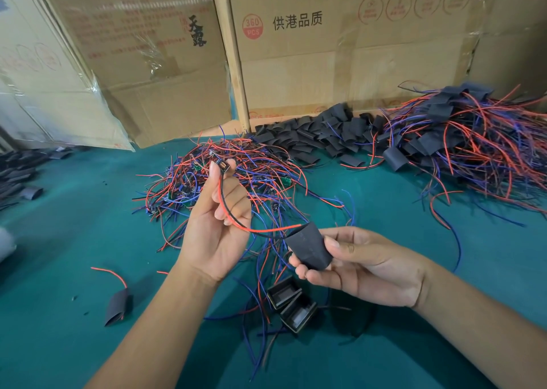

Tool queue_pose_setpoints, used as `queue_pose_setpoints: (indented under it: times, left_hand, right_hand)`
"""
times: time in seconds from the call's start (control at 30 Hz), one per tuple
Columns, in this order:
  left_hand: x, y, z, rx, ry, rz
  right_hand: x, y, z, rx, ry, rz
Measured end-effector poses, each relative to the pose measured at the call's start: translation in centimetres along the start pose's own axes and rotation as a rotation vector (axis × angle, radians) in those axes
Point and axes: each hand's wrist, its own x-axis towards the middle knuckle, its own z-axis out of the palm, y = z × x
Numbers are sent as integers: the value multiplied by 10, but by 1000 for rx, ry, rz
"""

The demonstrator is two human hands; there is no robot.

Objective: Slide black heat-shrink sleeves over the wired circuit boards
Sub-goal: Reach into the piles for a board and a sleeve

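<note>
Now board (222, 166) wires meet sleeve (309, 249) between 2 hands.

Two hands are up over the green table: the left hand (220, 211) and the right hand (364, 265). Two cardboard boxes stand across the top, one upper left (139, 48) and one upper right (355, 48). Two black open housings (291, 304) lie at lower centre. The wires and sleeves are heaped, too many to count.
</note>
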Motion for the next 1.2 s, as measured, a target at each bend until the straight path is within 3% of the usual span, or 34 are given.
queue_pose_setpoints:
  times: [0.53, 0.97, 1.2]
  left_hand:
    - [1, 1, -5, -11, -81, -5]
    - [7, -9, -10, 763, 42, 278]
    - [4, -14, -8, 949, 125, 393]
  right_hand:
    - [-1, 0, 0, 24, 12, 12]
    - [-2, -4, 0, -73, 88, 54]
    - [-3, -5, 0, -159, 138, 64]
